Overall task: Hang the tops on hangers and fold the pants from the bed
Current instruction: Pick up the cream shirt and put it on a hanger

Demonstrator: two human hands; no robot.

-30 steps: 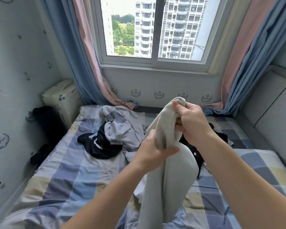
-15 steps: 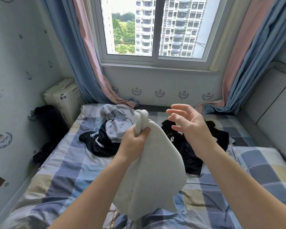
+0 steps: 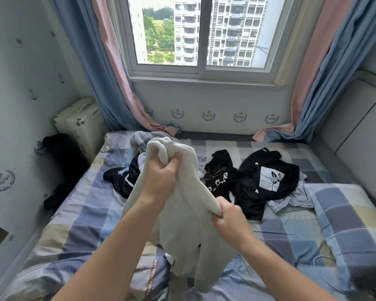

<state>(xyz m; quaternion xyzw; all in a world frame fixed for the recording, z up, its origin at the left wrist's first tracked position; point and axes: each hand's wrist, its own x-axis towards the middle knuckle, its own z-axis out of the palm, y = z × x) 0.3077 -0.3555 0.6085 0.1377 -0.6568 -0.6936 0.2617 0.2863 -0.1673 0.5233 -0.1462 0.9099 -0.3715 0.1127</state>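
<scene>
As it hangs — soft cream garment bunched in left hand and right hand, grip tight.

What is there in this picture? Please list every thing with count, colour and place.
garment: 1, cream, held up over bed
black clothes: 3, black, lying on bed
pale clothes: 2, grey and light blue, on bed
bed: 1, checked blue, below window
pillow: 1, checked, bed's right
suitcase: 1, cream, left corner
curtains: 2, blue-pink, beside window
window: 1, white, far wall
left grip: 1, holds garment top
right grip: 1, holds garment lower
</scene>
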